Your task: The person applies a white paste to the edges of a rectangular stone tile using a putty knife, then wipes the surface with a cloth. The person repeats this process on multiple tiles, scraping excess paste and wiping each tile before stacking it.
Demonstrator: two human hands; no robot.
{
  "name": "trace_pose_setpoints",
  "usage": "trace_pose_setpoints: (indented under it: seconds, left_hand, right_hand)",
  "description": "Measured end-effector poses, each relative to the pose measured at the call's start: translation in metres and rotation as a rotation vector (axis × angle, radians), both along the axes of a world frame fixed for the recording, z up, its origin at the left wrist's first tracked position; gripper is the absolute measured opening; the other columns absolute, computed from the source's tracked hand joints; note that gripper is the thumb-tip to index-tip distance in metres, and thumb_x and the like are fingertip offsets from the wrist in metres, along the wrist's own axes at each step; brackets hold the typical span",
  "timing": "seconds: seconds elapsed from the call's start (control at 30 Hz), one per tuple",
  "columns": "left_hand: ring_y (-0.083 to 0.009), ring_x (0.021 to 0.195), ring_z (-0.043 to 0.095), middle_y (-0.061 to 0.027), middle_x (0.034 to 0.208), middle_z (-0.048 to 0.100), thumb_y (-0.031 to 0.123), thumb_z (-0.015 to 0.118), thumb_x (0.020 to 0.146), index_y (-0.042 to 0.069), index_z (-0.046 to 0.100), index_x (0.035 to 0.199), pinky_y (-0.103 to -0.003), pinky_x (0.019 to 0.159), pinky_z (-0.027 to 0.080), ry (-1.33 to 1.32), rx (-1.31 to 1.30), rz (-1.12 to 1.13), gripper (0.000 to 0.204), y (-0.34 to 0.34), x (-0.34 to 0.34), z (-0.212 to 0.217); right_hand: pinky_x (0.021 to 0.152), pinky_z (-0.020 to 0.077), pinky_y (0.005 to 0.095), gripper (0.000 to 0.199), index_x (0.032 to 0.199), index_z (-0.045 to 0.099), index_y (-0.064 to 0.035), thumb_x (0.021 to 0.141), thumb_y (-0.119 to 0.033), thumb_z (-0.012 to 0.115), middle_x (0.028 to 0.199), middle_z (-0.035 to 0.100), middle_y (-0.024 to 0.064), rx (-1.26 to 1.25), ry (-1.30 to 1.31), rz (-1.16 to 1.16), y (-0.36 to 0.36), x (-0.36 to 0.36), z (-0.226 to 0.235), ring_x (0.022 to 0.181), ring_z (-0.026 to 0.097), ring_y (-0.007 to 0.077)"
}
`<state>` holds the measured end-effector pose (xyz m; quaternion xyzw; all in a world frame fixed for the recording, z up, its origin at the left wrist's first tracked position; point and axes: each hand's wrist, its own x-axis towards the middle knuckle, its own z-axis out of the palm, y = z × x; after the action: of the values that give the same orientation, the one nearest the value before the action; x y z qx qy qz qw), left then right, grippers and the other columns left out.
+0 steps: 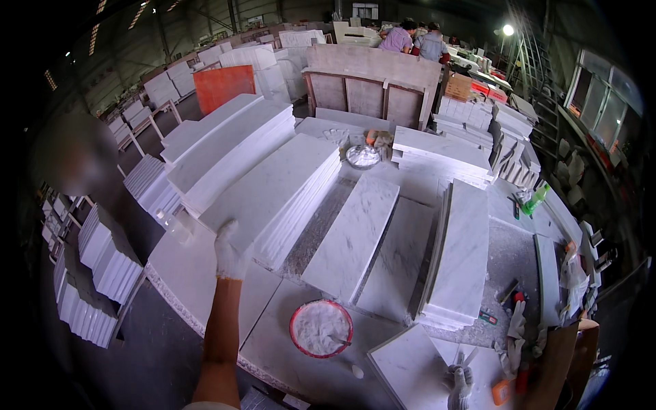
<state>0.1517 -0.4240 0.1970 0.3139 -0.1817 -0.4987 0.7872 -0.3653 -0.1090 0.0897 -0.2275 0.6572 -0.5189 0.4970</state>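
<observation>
Left hand (231,254), gloved, lies unclenched at the near corner of the stacked marble slabs (295,234). Right hand (459,387), well apart, appears closed on a thin tool (467,357) beside a loose slab (410,362). Uneven corner pressure could slide the top slab (280,174); a stray tool stroke could scratch the loose slab.

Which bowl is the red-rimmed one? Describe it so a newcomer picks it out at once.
Find the pale worktable carrying stacks of white slabs. Near its front edge, between the left hand and the right hand, sits a round bowl of white material. Its bright red rim sets it apart from the other bowl of white material, farther back.
</observation>
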Motion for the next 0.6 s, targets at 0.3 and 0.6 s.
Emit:
trace_pose_setpoints:
  seconds: [0.3,0.6]
  left_hand:
    - [-0.0300,0.118,0.054,-0.0108,0.123,0.058,0.008,0.065,0.087,0.001,0.055,0.124,-0.050,0.107,0.043,0.123,0.097,0.006,0.039,-0.048,0.002,-0.023]
    - [-0.0252,0.118,0.054,-0.0094,0.126,0.058,0.023,0.068,0.091,0.004,0.054,0.132,-0.042,0.104,0.046,-0.034,0.179,-0.085,0.047,-0.054,0.018,-0.052]
  right_hand:
    - [0.058,0.0524,0.0250,0.019,0.097,0.064,-0.0089,0.101,-0.024,0.053,0.083,0.066,0.0033,0.066,0.148,-0.185,-0.002,-0.001,-0.024,0.068,0.064,0.0115]
    - [0.054,0.0465,0.0221,0.018,0.098,0.062,-0.0087,0.101,-0.024,0.054,0.079,0.064,0.0032,0.033,0.082,-0.205,-0.004,0.005,-0.019,0.061,0.057,0.0093]
